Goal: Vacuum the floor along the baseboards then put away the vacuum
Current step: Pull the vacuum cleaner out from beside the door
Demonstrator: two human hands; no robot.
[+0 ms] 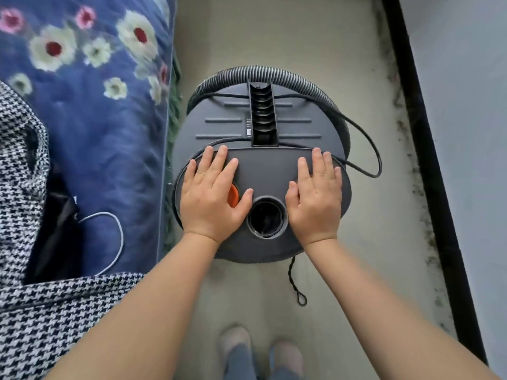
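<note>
both flat-open hands, left grip [212, 193] and right grip [315, 196], press atop the vacuum [263, 165].

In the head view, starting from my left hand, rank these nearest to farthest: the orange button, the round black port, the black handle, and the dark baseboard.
From the left hand:
1. Orange button, partly under the hand.
2. Round black port, just beside the thumb.
3. Black handle, on top of the vacuum, beyond the fingertips.
4. Dark baseboard, far right along the wall.
</note>
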